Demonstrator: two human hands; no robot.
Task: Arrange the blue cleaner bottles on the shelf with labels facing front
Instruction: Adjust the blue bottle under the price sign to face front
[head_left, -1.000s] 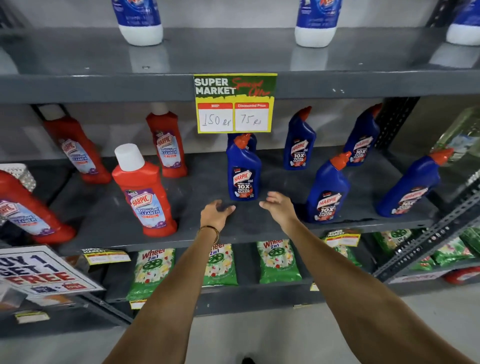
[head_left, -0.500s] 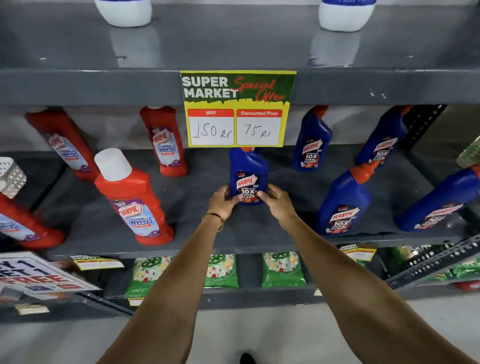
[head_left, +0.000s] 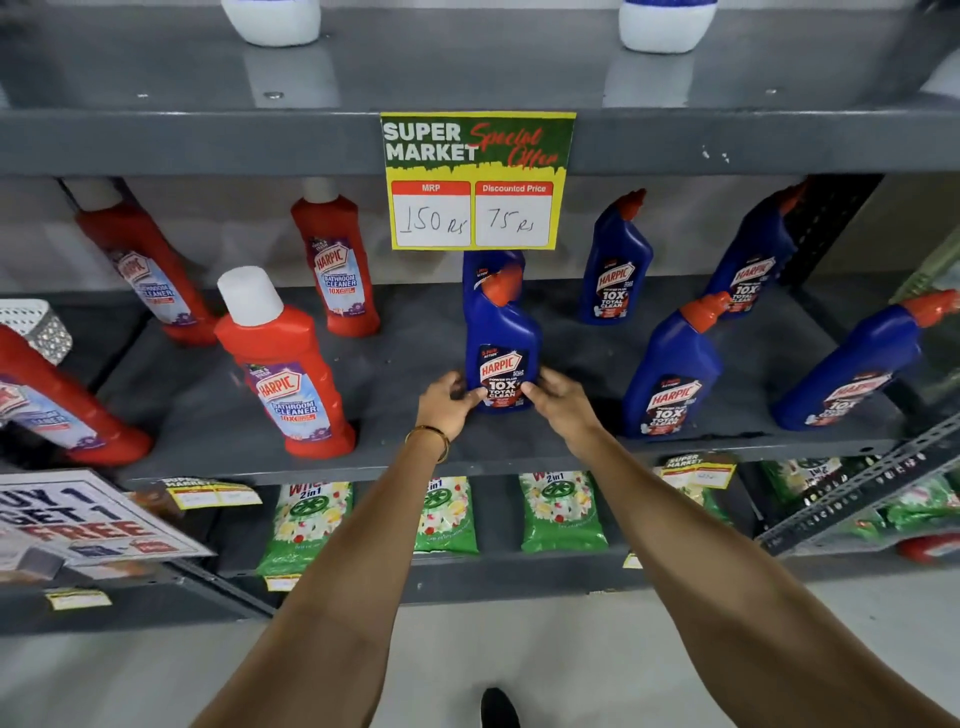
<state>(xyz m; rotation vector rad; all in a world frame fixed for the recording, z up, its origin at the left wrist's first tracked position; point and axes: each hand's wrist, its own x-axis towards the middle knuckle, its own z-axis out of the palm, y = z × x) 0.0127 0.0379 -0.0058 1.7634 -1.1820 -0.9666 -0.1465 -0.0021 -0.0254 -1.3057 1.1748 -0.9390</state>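
Several blue cleaner bottles with orange caps stand on the grey middle shelf (head_left: 395, 374). The centre bottle (head_left: 501, 332) stands upright with its label to the front; my left hand (head_left: 447, 400) and my right hand (head_left: 558, 397) clasp its base from either side. Behind it another blue bottle (head_left: 475, 270) peeks out under the price sign. Further blue bottles stand at the back right (head_left: 615, 265), far back right (head_left: 753, 260), front right (head_left: 672, 369) and far right (head_left: 857, 364), all showing labels.
Red bathroom cleaner bottles (head_left: 283, 364) fill the shelf's left half. A yellow-green price sign (head_left: 475, 182) hangs from the shelf above. Green detergent packets (head_left: 561, 512) lie on the lower shelf. A "buy 1 get 1 free" sign (head_left: 83, 519) juts out at lower left.
Both hands went from resting on the shelf's front to gripping the centre blue bottle's base. The view has moved closer to the shelf.
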